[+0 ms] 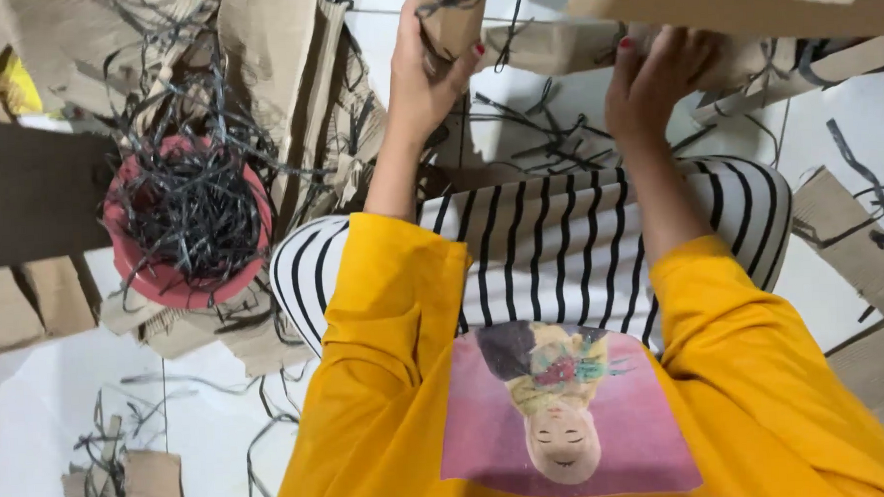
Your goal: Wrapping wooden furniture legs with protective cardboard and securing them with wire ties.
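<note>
White tiled floor (37, 429) lies strewn with torn cardboard scraps (843, 225) and black strips. A pink bowl (149, 273) at the left brims with black strips (190, 194). Up top, a cardboard piece (572, 43) — the left hand (426, 78) fingers grasp one end, the right hand (657, 79) fingers clasp its edge.

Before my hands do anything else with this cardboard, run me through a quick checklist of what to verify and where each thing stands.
1. Left hand has a grip on the cardboard piece: ok, fingers wrapped around it.
2. Right hand on the cardboard: ok, though its fingertips are hidden.
3. Black strips free of the piece: not ok, some hang from it.
4. Red basin within reach: cannot tell; it sits to the left, heaped with strips.
5. White floor free of scraps: not ok.
</note>
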